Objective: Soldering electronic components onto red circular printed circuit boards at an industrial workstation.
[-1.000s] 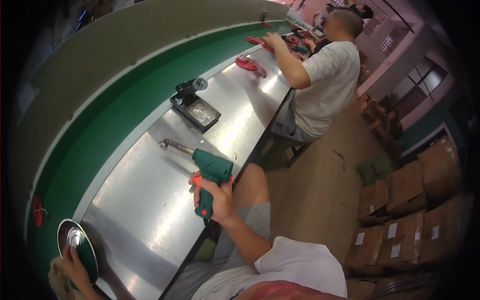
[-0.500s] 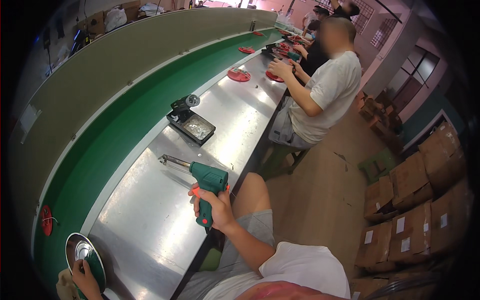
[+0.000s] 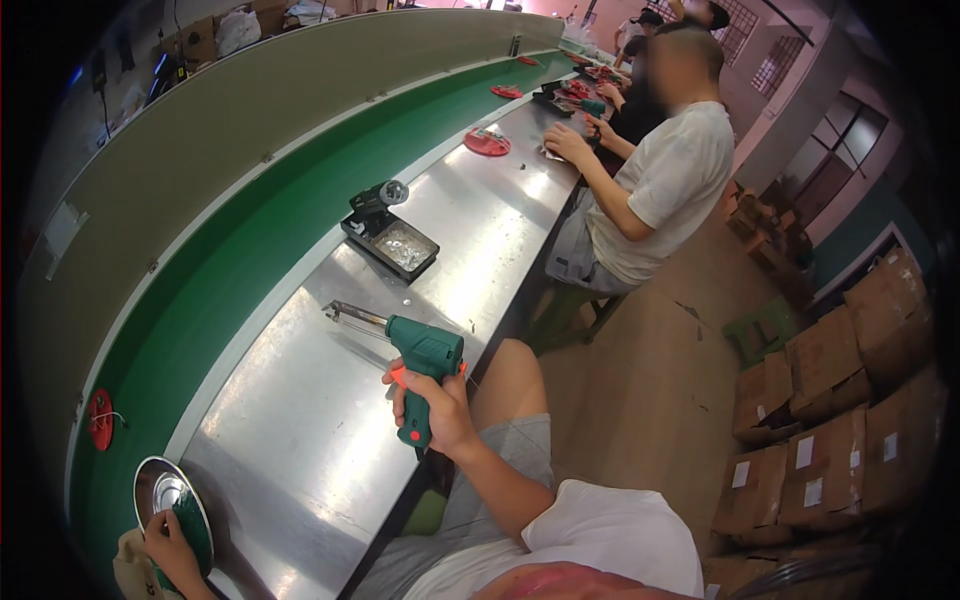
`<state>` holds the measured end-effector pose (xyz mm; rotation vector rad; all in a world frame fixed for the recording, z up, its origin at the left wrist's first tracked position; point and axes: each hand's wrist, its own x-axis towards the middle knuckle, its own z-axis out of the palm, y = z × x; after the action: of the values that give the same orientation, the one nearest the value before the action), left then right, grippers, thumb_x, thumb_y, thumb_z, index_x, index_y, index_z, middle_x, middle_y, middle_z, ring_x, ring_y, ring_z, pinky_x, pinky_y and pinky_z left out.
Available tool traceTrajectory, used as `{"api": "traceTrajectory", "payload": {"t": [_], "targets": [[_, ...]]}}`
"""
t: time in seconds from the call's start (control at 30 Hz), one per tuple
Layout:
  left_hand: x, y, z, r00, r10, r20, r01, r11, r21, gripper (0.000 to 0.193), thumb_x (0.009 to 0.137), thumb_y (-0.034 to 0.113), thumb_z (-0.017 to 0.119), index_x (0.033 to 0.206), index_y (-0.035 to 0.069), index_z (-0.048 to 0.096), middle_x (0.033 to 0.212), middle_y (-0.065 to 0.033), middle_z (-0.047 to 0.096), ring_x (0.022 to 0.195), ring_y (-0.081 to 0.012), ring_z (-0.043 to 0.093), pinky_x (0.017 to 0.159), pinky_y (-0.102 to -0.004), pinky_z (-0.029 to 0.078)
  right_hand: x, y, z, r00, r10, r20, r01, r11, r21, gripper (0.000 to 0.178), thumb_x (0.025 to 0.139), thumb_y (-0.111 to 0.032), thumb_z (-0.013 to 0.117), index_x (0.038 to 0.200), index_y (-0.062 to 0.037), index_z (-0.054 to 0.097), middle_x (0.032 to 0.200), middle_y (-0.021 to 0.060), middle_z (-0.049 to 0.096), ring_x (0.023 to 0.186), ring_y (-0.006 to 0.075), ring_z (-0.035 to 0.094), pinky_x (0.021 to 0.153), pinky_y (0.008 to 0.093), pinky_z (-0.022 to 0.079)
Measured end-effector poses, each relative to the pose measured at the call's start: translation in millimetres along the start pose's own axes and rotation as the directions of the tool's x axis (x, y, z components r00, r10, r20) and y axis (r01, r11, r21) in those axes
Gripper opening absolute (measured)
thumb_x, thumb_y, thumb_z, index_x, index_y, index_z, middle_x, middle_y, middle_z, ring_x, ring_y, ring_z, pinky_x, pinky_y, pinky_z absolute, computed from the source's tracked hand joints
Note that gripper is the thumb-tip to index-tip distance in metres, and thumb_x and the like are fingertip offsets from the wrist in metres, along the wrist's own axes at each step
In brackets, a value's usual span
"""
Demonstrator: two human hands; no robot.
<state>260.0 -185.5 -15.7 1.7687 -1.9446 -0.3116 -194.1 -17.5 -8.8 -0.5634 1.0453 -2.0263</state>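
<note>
My right hand [image 3: 440, 405] grips the handle of a green pistol-shaped soldering gun [image 3: 418, 352] with an orange trigger; its metal tip points left over the steel workbench [image 3: 300, 440]. My left hand [image 3: 165, 545], at the lower left edge, holds a round shiny metal disc with a green inner face [image 3: 170, 505], tilted on edge above the bench's near end.
A green conveyor belt [image 3: 230, 270] runs along the bench's far side, carrying a red round part [image 3: 100, 418]. A black tray with a solder stand [image 3: 388, 235] sits farther up the bench. A seated person [image 3: 650, 180] works beyond it. Cardboard boxes [image 3: 830, 420] are stacked on the right.
The view has shifted a little. My right hand with the soldering gun has stayed over the bench, and my left hand keeps hold of the disc.
</note>
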Motion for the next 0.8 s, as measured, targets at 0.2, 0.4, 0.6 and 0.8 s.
{"api": "traceTrajectory", "payload": {"t": [0.2,0.4,0.6,0.8], "targets": [[0,-9,0,1.0,-0.016,0.007,0.016,1.0,-0.026,0.022,0.092,0.013,0.062,0.099,-0.007,0.068,0.094,-0.0178,0.069,0.083,-0.0275,0.065,0.077,-0.0361,0.051,0,2,2,1.0,0.001,0.0,-0.001,1.0,0.011,0.024,0.091,-0.014,0.058,0.106,0.0052,0.059,0.094,0.0173,0.065,0.056,0.0168,0.061,0.048,0.0293,0.051],[-1,-8,-1,1.0,-0.004,0.022,0.005,0.999,-0.034,0.019,0.092,0.008,0.062,0.103,-0.006,0.068,0.098,-0.0179,0.069,0.087,-0.0281,0.066,0.081,-0.0364,0.051,2,4,1,1.0,-0.005,0.0,0.005,1.0,0.005,0.026,0.091,-0.014,0.059,0.108,0.0055,0.059,0.094,0.018,0.065,0.055,0.0173,0.061,0.048,0.03,0.051],[0,-22,2,1.0,-0.004,0.003,0.004,0.999,-0.037,0.019,0.091,0.005,0.061,0.106,-0.005,0.068,0.1,-0.0173,0.069,0.091,-0.0287,0.066,0.085,-0.0369,0.051,1,2,3,1.0,0.002,-0.008,-0.002,1.0,0.026,0.021,0.091,-0.011,0.06,0.105,0.0042,0.059,0.092,0.017,0.063,0.056,0.0168,0.06,0.048,0.0298,0.05],[0,-21,-3,0.998,-0.028,0.056,0.031,0.998,-0.05,0.022,0.089,0.0,0.057,0.108,-0.003,0.067,0.107,-0.0169,0.069,0.099,-0.03,0.065,0.089,-0.0374,0.049,3,4,3,1.0,-0.003,-0.018,0.003,1.0,-0.022,0.027,0.09,-0.013,0.058,0.108,0.0076,0.057,0.094,0.0206,0.064,0.054,0.0188,0.06,0.048,0.0316,0.052]]}}
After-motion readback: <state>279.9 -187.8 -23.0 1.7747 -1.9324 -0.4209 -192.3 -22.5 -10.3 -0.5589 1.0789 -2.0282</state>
